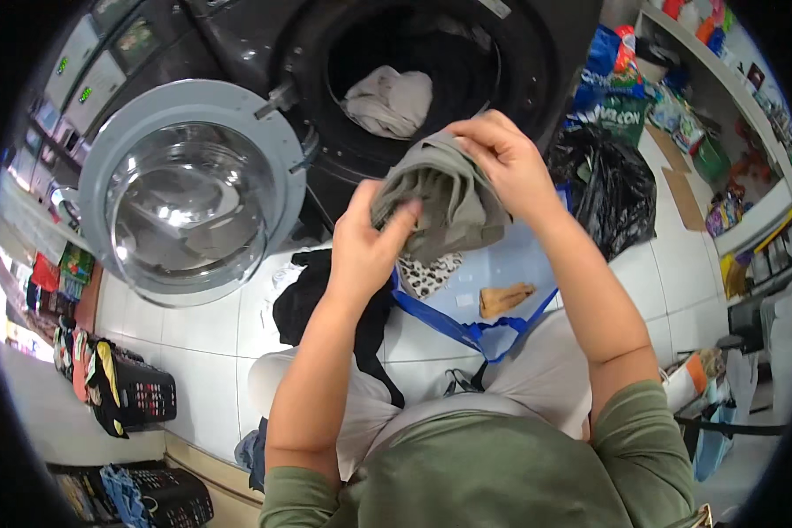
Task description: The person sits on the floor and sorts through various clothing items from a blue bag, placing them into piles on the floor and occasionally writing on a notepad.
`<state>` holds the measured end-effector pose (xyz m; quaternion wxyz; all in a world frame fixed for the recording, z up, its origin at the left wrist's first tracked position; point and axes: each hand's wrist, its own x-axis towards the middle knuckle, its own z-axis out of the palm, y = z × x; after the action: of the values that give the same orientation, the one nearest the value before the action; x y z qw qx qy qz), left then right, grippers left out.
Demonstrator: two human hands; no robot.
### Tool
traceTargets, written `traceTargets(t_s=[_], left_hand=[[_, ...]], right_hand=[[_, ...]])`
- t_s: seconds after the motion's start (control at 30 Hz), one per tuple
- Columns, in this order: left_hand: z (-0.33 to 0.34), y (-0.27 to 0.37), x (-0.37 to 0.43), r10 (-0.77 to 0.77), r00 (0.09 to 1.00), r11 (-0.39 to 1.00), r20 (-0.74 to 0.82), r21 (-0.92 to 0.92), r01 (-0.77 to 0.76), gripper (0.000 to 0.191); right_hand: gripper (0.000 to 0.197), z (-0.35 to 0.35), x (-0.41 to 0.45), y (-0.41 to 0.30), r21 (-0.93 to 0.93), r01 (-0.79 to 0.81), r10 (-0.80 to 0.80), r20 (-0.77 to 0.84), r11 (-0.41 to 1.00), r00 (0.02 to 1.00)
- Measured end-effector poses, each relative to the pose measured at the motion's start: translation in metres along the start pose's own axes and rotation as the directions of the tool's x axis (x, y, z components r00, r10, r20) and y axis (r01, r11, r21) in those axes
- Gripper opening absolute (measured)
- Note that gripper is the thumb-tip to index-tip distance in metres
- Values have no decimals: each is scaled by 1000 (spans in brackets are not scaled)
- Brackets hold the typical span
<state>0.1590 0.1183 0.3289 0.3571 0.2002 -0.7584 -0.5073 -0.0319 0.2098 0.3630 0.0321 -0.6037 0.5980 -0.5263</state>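
Note:
Between my two hands is a grey-green cloth garment (449,191), bunched with its opening facing me. My left hand (376,237) grips its left edge, the thumb laid over the rim. At its upper right, my right hand (501,155) pinches the fabric. Behind the garment gapes the dark drum (455,72) of a front-loading machine, where a light grey cloth (393,102) lies at the lower lip. Below my hands stands an open blue bag (501,254) holding a black-and-white spotted cloth (432,272) and a tan cloth (505,300).
The machine's round glass door (188,198) is swung out to the left. Black clothing (310,297) lies on the white tiled floor (198,369). A black plastic bag (607,191) sits at right. Dark laundry baskets (148,393) with clothes stand at lower left.

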Motion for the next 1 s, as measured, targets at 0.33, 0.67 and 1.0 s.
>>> traceTargets(t_s=[0.33, 0.67, 1.0], left_hand=[[-85, 51, -20, -28, 999, 871, -46, 490, 47, 39], [-203, 60, -24, 320, 912, 662, -256, 749, -22, 15], [-218, 73, -63, -166, 925, 911, -341, 307, 276, 46]], right_hand=[[28, 38, 5, -10, 105, -216, 191, 203, 971, 960], [36, 61, 88, -76, -456, 426, -425, 110, 781, 898], [12, 139, 151, -237, -76, 676, -679, -13, 733, 734]])
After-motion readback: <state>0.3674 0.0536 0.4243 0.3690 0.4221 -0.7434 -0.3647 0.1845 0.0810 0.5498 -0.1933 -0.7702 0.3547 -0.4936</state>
